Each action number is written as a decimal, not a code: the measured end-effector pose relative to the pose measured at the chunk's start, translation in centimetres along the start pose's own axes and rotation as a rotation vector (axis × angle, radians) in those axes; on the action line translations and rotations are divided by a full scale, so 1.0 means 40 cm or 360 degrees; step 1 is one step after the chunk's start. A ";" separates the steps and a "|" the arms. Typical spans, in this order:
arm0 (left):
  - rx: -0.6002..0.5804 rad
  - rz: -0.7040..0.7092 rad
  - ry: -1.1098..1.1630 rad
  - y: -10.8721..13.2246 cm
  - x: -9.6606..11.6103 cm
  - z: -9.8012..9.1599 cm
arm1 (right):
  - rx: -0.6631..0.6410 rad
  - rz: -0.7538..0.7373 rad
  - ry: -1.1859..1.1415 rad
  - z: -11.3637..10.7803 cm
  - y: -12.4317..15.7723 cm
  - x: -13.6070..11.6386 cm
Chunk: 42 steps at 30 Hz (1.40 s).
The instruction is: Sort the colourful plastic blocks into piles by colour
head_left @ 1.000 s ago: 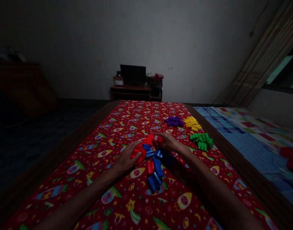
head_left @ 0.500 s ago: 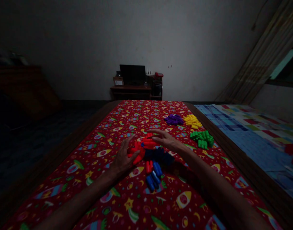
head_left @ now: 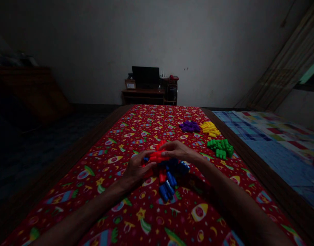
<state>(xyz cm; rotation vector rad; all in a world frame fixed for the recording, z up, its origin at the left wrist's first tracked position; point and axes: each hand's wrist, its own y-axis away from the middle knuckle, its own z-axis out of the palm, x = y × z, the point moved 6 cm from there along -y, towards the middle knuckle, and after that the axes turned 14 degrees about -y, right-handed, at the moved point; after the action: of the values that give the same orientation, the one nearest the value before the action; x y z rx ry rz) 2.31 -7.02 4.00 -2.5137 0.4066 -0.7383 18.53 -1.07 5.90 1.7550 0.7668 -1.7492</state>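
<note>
In the head view, several red plastic toy blocks (head_left: 158, 156) lie bunched between my two hands in the middle of the cloth. My left hand (head_left: 136, 168) curls around their left side, with its thumb below and fingers above. From the right, my right hand (head_left: 179, 150) grips red blocks between thumb and fingers. Dark blue toy blocks (head_left: 181, 166) sit just under and beside my right hand, partly in shadow. Closer to me lie more blue blocks (head_left: 167, 189), and a red block (head_left: 162, 175) touches them. My fingers hide part of the red bunch.
A red rocket-patterned cloth (head_left: 136, 218) covers the long surface. Purple blocks (head_left: 190, 126), yellow blocks (head_left: 209, 128) and green blocks (head_left: 220, 148) form separate piles on the right. Beyond the far end stands a desk with a monitor (head_left: 146, 77). A patchwork mat (head_left: 259, 136) lies at right.
My hands have come closer together over the red blocks. The right fingers, spread before, are now bent down onto them. The view has shifted slightly.
</note>
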 end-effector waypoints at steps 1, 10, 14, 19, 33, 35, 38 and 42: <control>0.0000 -0.0032 0.0030 0.001 -0.004 0.001 | 0.0015 0.0010 0.0040 -0.012 0.003 -0.005; -0.0060 -0.0253 0.0095 -0.001 -0.019 0.000 | 0.0863 -0.0006 0.1086 -0.291 0.073 0.012; -0.0081 -0.0228 0.0100 -0.003 -0.021 0.001 | 0.1097 0.0032 0.1450 -0.307 0.094 0.004; -0.0135 -0.0272 0.0222 0.002 -0.030 0.012 | 0.0526 -0.0260 0.1017 -0.103 0.038 -0.042; -0.0102 -0.0254 0.0180 -0.013 -0.036 0.016 | 0.1077 -0.0427 0.1364 -0.262 0.075 -0.034; -0.0134 -0.0240 0.0131 -0.012 -0.032 0.016 | 0.1148 -0.0285 0.1457 -0.316 0.096 -0.010; -0.0126 -0.0228 0.0078 -0.011 -0.027 0.011 | 0.1097 -0.0012 0.1538 -0.352 0.109 0.026; -0.0115 -0.0237 0.0082 -0.012 -0.024 0.008 | 0.1118 0.0008 0.1564 -0.330 0.102 0.013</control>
<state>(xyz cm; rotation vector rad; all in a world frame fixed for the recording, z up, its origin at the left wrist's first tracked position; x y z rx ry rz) 1.78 -6.11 3.60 -2.6189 0.2701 -0.8614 30.61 5.67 5.45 3.1605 0.4894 -1.1154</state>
